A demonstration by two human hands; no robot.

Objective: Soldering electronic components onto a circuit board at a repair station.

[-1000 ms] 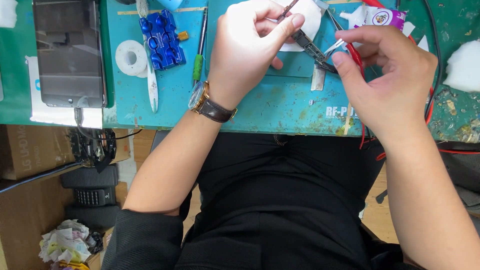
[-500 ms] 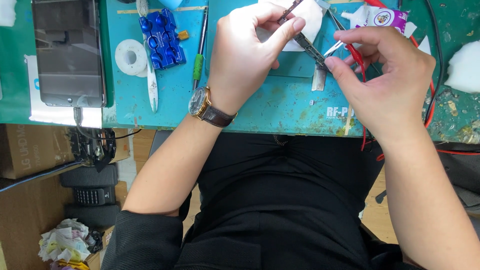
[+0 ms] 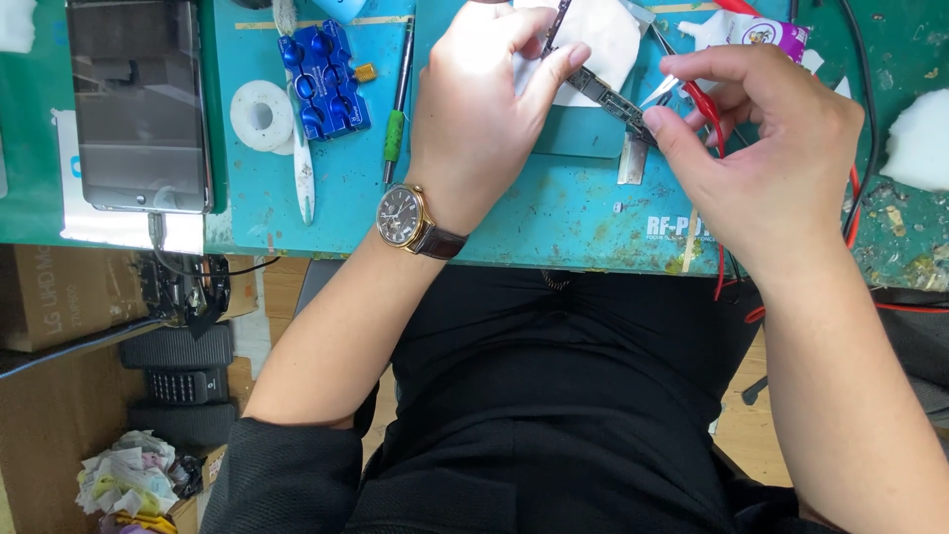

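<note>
Left hand (image 3: 484, 109) and right hand (image 3: 761, 148) pinch a narrow circuit board (image 3: 605, 94) at twelve o'clock; phone (image 3: 138, 104) at ten.

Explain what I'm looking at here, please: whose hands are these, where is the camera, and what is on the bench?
The one view comes from a camera worn on a person's head, looking down at their lap and a blue work mat. The left hand, with a wristwatch, and the right hand together pinch a narrow dark circuit board. The right hand also holds what looks like red-handled tweezers. On the bench lie a phone, a roll of white tape, a blue holder block, a green-handled tool and white wadding.
</note>
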